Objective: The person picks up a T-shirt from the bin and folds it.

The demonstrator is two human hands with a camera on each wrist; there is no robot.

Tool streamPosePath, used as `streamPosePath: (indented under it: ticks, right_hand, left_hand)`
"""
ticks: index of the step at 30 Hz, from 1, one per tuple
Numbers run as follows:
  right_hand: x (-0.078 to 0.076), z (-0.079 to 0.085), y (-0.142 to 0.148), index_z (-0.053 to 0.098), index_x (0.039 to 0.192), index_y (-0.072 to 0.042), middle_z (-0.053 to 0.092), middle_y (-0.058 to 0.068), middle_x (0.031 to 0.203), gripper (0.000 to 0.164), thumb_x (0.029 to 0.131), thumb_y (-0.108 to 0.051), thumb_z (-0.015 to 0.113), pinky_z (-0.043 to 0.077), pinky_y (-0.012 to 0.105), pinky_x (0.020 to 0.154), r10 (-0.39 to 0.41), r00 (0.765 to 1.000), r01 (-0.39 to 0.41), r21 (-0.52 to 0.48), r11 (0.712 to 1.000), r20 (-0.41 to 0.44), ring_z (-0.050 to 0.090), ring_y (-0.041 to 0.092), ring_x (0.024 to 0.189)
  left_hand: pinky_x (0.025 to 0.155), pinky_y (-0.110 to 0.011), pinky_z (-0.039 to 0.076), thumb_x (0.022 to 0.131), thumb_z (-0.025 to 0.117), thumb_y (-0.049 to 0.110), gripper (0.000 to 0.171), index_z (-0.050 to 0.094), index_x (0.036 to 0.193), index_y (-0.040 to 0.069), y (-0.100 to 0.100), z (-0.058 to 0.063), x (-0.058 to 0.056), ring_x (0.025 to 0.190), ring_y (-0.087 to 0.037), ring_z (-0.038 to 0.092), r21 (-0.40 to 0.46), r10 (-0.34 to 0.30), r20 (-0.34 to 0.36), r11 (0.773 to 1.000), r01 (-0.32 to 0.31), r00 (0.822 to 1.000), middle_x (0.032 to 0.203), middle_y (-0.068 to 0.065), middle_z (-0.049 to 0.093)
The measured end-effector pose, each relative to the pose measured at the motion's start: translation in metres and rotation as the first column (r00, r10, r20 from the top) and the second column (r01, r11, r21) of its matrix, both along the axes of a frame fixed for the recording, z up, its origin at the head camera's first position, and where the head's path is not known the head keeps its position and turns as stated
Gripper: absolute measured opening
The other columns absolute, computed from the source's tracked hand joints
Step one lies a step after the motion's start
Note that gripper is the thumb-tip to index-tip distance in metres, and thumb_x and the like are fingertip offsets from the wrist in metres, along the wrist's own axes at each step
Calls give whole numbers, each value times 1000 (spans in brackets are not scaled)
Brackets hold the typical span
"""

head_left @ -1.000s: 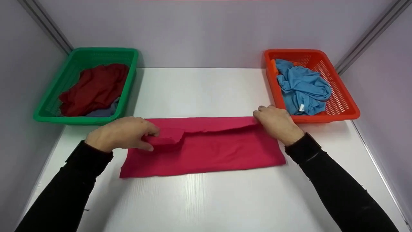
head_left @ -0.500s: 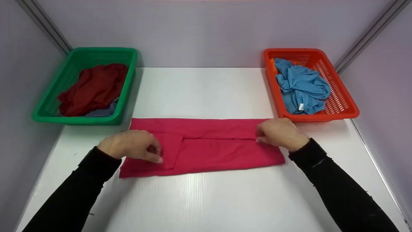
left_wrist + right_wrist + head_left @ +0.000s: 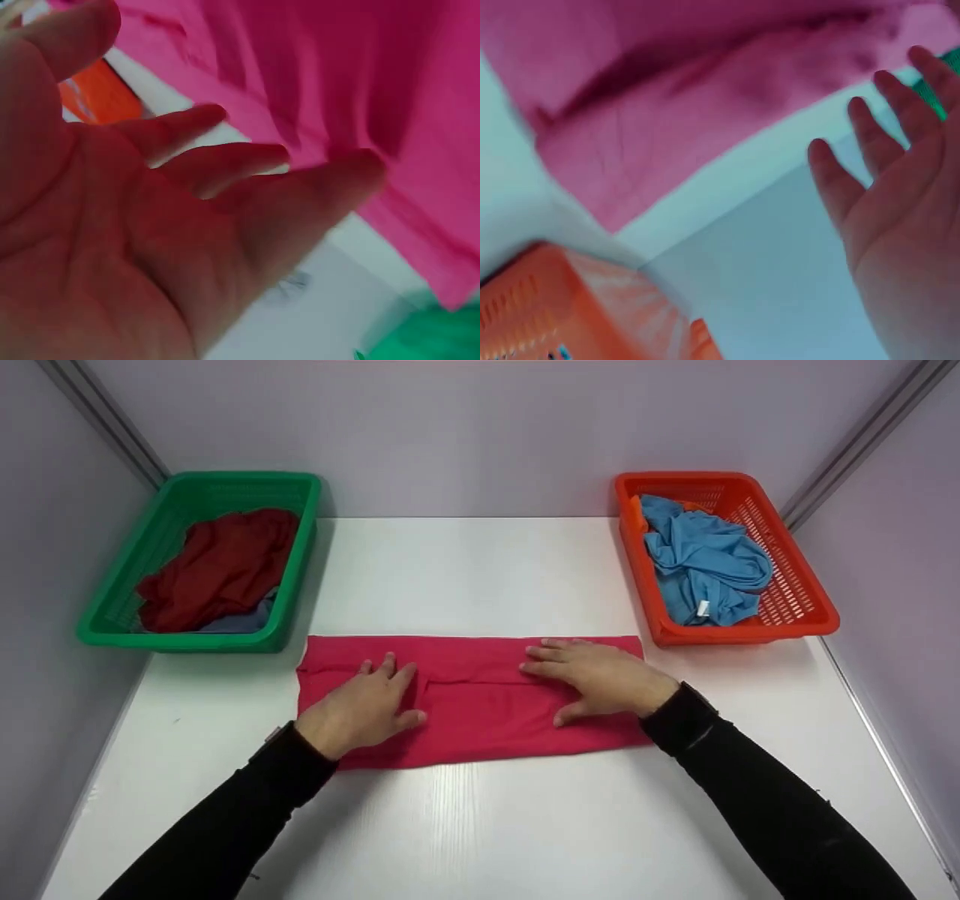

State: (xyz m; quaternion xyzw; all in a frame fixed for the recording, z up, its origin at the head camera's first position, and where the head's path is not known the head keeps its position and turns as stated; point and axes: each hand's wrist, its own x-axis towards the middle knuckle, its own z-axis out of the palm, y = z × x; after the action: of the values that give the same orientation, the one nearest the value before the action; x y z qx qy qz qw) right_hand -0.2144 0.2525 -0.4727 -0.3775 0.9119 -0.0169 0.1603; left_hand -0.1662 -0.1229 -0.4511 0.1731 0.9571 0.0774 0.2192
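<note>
A crimson-pink cloth garment [image 3: 480, 720] lies folded into a long flat strip across the white table, with a fold line running along its length. Over its left part, my left hand [image 3: 364, 709] is spread with fingers straight and pointing away from me. My right hand [image 3: 600, 675] lies spread over the right part, fingers reaching left and thumb apart. Both wrist views show straight fingers holding nothing, with the pink cloth [image 3: 300, 60] beyond the left hand and the cloth's edge [image 3: 705, 135] near the right hand.
At the back left stands a green basket [image 3: 304, 562] holding a dark red cloth [image 3: 225, 566] and a grey-blue one. An orange-red basket [image 3: 810, 592] with a crumpled blue cloth [image 3: 705, 559] is at the back right. Grey-white walls enclose the table's back and sides.
The lifted fold along the far edge was laid down and let go. Both hands then spread out, the left moving right and the right moving left over the cloth.
</note>
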Motion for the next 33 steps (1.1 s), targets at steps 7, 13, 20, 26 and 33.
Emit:
streamPosePath:
  ticks: [7, 13, 20, 26, 33]
  right_hand:
    - [8, -9, -1, 26, 167, -40, 18, -5, 180, 104, 82, -63, 81, 45, 58, 122, -79, 991, 80, -2, 997, 107, 20, 32, 167]
    - [25, -10, -5, 24, 168, -33, 17, 2, 180, 104, 85, -61, 80, 36, 59, 127, -160, 981, 164, -24, 986, 106, 18, 37, 167]
    - [51, -10, -22, 22, 170, -23, 19, 12, 179, 105, 88, -62, 76, 44, 63, 119, -272, 961, 272, -9, 962, 51, 23, 46, 163]
    - [57, -5, -31, 26, 169, -19, 25, 16, 176, 101, 91, -62, 73, 53, 65, 109, -255, 967, 255, 48, 966, -11, 30, 49, 159]
    - [28, 1, -19, 40, 163, -33, 40, 2, 171, 87, 89, -62, 76, 47, 63, 118, 41, 994, -40, 14, 999, -99, 41, 31, 158]
  left_hand:
    - [107, -67, 51, 94, 75, 51, 100, 22, 169, 12, 12, -21, -5, 156, -64, 21, -76, -37, -32, 996, 35, 999, 173, -30, 20]
    - [116, -68, 43, 92, 78, 49, 102, 20, 170, 19, 5, -27, -38, 161, -58, 12, -37, -107, -29, 994, 106, 994, 177, -23, 15]
    - [118, -61, 47, 89, 81, 48, 99, 25, 169, 29, -4, -30, -90, 165, -49, 9, 30, -208, -25, 977, 209, 978, 179, -12, 15]
    - [122, -61, 43, 89, 82, 48, 98, 26, 168, 32, -5, -30, -107, 167, -46, 7, 37, -244, -10, 969, 244, 970, 180, -8, 13]
    - [114, -62, 49, 93, 80, 42, 97, 24, 169, 21, 21, -19, -80, 161, -54, 20, -30, -61, -41, 998, 59, 997, 177, -18, 19]
